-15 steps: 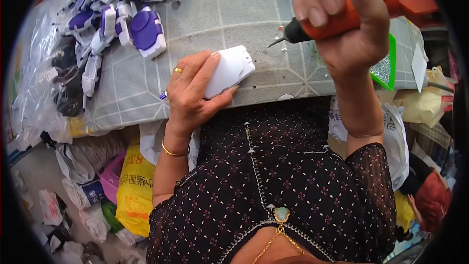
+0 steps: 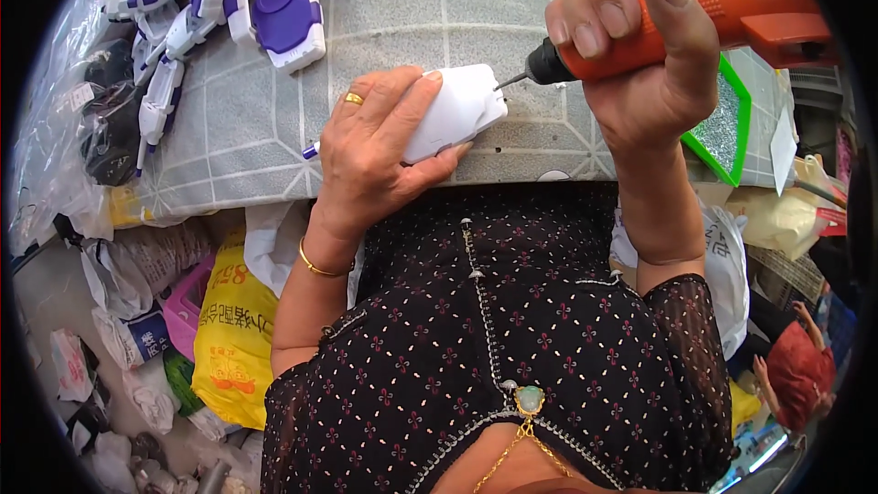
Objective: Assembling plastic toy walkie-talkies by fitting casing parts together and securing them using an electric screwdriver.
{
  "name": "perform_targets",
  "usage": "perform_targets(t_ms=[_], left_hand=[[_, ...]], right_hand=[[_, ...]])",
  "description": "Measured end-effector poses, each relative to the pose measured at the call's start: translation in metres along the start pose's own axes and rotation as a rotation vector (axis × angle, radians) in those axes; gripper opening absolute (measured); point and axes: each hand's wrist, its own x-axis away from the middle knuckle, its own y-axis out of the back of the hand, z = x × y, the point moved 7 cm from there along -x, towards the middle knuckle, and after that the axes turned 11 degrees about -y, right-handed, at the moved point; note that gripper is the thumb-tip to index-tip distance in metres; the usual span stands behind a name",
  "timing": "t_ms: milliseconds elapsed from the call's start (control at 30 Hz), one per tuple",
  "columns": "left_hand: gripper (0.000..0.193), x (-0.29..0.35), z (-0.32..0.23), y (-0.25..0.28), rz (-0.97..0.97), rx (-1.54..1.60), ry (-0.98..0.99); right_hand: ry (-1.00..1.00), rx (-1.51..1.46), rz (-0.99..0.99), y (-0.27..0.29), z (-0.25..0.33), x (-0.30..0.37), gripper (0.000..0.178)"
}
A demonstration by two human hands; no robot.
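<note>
Beginning at the far left, finding clear plastic (image 2: 64, 82) lying over the table's side, with a dark bundle (image 2: 112, 123) in among it. Below the table, seeing a pink tub (image 2: 186, 306) and, just beside it, a yellow bag (image 2: 240, 329). Farther right, on the grey patterned table (image 2: 402, 9), passing a heap of purple-and-white units (image 2: 283, 14), all lying apart from the piece in hand; not telling finished from unfinished there.

Near the front edge, gripping a white casing (image 2: 448, 119) with the left hand (image 2: 370, 151), fingers bent across its upper face and thumb along its near side. Seeing a purple-tipped piece (image 2: 311, 150) poking out left of that hand; not showing any join to the casing.

At the casing's right end, apparently touching with a thin metal bit (image 2: 514, 81). Just beyond, gripping an orange power driver (image 2: 722, 0) in the right hand (image 2: 645, 50), fingers wrapped firmly around the front of its body.

Judging by the closed outline, probably having the shell together already; judging by the bit, being mid-step at this end rather than done. Not seeing any screw at the tip, so not confirming any fastening.

At the far right, ending with a green-rimmed tray (image 2: 742, 133) holding small silvery bits (image 2: 718, 133), beside a white card (image 2: 783, 148).
</note>
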Motion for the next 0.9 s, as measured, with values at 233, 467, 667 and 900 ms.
perform_targets(t_ms=[233, 467, 667, 900], left_hand=[[0.065, 0.0, -0.001, 0.0, -0.001, -0.005, -0.01], [0.065, 0.0, -0.002, 0.001, 0.005, -0.006, -0.01], [0.063, -0.001, -0.003, -0.002, 0.027, -0.033, -0.003], [0.06, 0.001, -0.001, -0.002, 0.029, -0.056, 0.007]], right_hand=[[-0.002, 0.04, -0.014, 0.001, -0.003, 0.002, 0.029], [0.004, 0.026, 0.005, 0.002, -0.008, 0.0, 0.029], [-0.046, 0.069, 0.025, 0.008, -0.014, -0.001, 0.025], [-0.101, 0.433, 0.086, -0.006, -0.013, 0.001, 0.033]])
